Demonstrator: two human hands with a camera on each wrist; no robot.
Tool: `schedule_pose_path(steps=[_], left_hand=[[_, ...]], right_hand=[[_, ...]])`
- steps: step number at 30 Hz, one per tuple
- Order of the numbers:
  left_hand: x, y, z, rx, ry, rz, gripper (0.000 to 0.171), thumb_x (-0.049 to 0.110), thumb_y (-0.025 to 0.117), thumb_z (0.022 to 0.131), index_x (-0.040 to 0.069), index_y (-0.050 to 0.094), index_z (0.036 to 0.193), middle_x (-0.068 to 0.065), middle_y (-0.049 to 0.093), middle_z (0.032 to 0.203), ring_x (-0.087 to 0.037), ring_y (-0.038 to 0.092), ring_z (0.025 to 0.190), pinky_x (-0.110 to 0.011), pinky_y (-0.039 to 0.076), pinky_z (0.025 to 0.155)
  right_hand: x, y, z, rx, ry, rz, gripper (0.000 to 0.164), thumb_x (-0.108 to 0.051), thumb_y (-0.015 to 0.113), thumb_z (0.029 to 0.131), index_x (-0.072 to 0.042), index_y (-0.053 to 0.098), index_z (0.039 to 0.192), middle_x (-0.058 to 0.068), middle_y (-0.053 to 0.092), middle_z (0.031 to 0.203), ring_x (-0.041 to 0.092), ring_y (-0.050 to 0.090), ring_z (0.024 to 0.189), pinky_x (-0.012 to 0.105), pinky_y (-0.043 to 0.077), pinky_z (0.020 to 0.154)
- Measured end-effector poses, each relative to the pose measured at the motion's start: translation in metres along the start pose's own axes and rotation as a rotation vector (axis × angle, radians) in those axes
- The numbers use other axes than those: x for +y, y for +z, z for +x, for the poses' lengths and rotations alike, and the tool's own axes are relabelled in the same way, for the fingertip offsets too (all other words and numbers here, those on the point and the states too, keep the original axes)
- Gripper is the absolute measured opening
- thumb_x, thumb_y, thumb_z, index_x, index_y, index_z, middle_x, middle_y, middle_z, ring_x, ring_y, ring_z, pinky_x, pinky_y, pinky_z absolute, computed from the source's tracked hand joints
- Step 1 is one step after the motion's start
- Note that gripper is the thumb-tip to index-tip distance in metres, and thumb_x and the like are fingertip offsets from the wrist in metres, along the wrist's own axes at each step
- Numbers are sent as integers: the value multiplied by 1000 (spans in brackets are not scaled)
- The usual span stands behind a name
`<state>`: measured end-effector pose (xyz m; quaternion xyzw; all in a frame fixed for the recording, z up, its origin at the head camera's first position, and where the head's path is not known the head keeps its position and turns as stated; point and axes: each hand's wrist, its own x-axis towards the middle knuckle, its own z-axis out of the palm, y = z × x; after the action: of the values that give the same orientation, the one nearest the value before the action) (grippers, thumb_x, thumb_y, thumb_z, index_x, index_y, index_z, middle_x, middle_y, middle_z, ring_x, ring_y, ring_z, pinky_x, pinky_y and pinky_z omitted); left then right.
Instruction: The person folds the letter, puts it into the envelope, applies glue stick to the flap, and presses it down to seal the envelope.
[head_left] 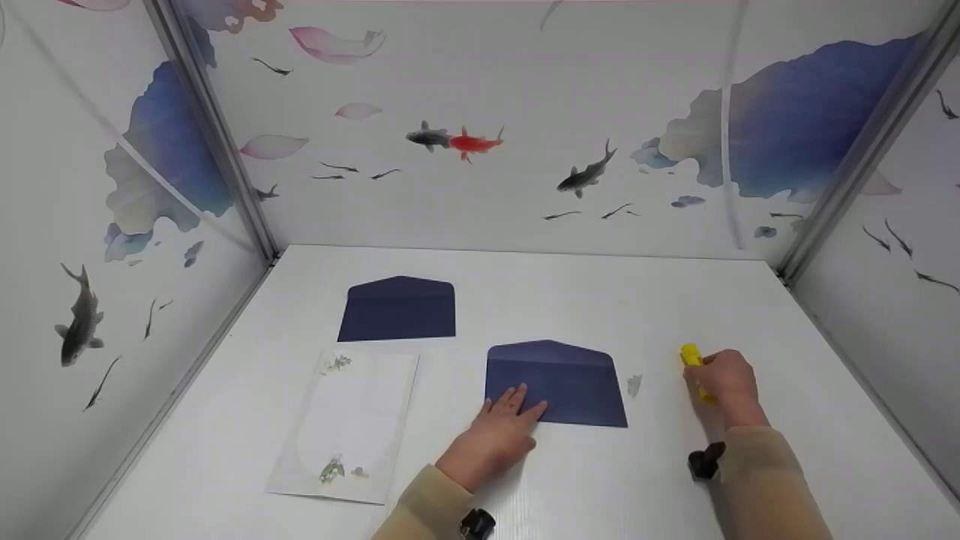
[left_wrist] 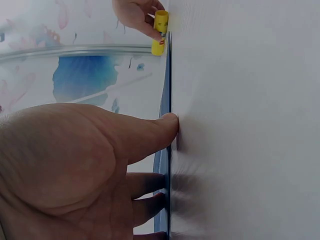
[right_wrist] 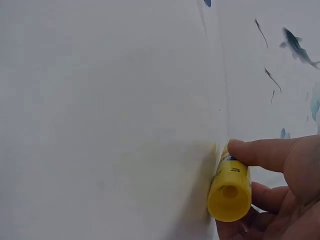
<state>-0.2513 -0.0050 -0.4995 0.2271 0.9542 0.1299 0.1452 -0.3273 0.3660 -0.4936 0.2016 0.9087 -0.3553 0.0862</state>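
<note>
Head view: the left grip (head_left: pixel 496 435) is lying spread on the nearer navy envelope (head_left: pixel 566 382) on the bench (head_left: pixel 592 480); to the right, the right grip (head_left: pixel 731 377) is pinching a yellow tube (head_left: pixel 691 355); left wrist view: the envelope is looking thin, probably creasing easily, wanting flat pressure; right wrist view: the tube is looking stiff, probably light, suiting mid-barrel holding.

A person's left hand (head_left: pixel 495 433) rested on the front left part of an envelope (head_left: pixel 574 386) on a table (head_left: pixel 540 300), while the right hand (head_left: pixel 729 379) held a tube (head_left: pixel 691 354) to the envelope's right. A second envelope (head_left: pixel 397 311) lay behind and to the left, with a sheet (head_left: pixel 352 420) just before it, left of the left hand. Walls (head_left: pixel 480 199) stood behind and along both sides.
</note>
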Motion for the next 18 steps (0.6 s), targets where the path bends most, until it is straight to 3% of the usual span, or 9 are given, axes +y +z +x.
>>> schedule_pose_path(steps=[10,18], left_hand=[[2,-1,0,1,-4,-8,58,29,60,104,25,41,159,-12,24,172,-30,23,160,-56,25,127],[3,-1,0,0,-15,9,58,29,60,104,25,41,159,-11,24,172,-29,23,160,-56,25,127]], right_hand=[[-17,12,-15,-3,-82,129,64,-30,59,103,13,42,146,35,47,145,41,54,119,52,49,112],[-43,29,-32,-5,-175,205,66,-34,60,104,6,41,152,30,47,149,39,54,124,48,50,112]])
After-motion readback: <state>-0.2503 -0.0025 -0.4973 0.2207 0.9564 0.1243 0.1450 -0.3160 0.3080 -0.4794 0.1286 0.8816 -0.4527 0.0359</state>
